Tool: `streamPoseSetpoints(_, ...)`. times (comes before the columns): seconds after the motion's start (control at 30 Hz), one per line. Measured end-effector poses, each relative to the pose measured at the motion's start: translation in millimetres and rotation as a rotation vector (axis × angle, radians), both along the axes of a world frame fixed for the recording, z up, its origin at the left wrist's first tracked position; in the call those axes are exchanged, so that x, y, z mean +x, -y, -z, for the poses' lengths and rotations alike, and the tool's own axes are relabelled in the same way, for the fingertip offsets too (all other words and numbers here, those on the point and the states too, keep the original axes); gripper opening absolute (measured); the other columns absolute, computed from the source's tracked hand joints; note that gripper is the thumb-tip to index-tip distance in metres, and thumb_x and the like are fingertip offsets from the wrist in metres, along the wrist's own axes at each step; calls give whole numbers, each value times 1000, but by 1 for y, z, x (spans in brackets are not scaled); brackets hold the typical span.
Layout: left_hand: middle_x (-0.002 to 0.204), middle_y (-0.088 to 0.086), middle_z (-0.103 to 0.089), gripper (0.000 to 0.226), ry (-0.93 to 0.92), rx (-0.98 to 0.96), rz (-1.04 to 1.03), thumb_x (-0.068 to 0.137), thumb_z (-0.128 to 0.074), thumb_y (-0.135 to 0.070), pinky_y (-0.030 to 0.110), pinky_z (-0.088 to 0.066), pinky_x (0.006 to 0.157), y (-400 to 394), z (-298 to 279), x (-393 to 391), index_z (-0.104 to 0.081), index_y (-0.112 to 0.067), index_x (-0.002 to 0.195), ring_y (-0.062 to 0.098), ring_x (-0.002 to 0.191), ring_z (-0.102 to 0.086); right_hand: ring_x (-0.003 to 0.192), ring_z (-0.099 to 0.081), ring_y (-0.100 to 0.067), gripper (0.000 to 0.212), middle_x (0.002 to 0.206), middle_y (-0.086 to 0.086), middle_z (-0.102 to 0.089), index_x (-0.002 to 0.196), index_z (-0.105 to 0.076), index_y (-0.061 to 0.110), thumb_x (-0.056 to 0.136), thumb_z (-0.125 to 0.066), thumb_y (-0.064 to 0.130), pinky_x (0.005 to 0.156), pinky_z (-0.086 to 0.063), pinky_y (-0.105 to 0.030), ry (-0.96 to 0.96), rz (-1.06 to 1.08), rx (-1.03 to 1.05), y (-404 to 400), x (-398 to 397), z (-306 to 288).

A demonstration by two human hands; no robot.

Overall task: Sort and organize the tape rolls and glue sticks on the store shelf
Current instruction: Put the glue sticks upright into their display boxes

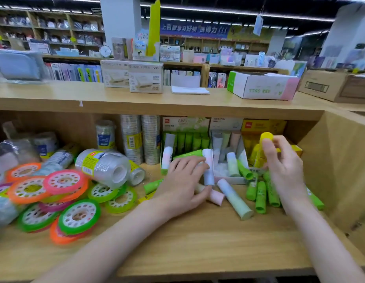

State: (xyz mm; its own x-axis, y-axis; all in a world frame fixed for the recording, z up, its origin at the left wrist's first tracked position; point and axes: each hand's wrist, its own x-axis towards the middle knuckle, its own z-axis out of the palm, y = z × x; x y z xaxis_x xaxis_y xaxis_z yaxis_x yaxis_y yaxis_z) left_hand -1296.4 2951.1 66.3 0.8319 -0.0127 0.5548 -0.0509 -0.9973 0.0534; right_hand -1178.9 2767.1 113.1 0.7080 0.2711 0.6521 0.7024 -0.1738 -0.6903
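Note:
My right hand (283, 166) pinches a yellow glue stick (266, 138) upright in front of the yellow display box (263, 125). My left hand (183, 184) grips a pastel blue-white glue stick (208, 170) standing near the white display box (226, 123). A pink stick (217, 197) and a pale green stick (235, 198) lie loose beside that hand. Several green glue sticks (261, 197) lie scattered below the right hand. Coloured tape rolls (63, 181) are piled at the left, with wrapped clear tape packs (102, 166) behind them.
A green display box (185, 123) holds upright green sticks. Stacked clear tape columns (140, 139) stand at the back of the shelf. The shelf's right wall (341, 160) is close to my right hand. Cartons (261, 84) sit on the top board.

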Motion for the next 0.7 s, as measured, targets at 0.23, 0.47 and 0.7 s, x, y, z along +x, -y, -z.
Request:
streamPoseSetpoints(0.23,118,7,-57,36,63,15,32,88,-42,-38,33,-34,89,1,7,20,-59,-12,107,27,104,-54,70,-49,-24,29,76,-2,-53,105,-52,8,80,-64,2,58,-42,-35,392,158,-405,3,29,6)
streamPoseSetpoints(0.47,122,6,-54,35,54,-8,30,88,-41,-37,34,-35,88,0,11,21,-58,-14,110,26,107,-50,77,-50,-31,32,93,-10,-61,111,-61,9,81,-50,0,70,-35,-31,569,37,-635,2,52,28)
streamPoseSetpoints(0.7,124,5,-52,36,36,-22,41,89,-40,-37,33,-35,89,-2,12,22,-57,-15,111,24,110,-47,91,-48,-21,48,101,-1,-48,135,-42,25,90,-57,15,73,-45,-35,495,-102,-894,8,46,4)
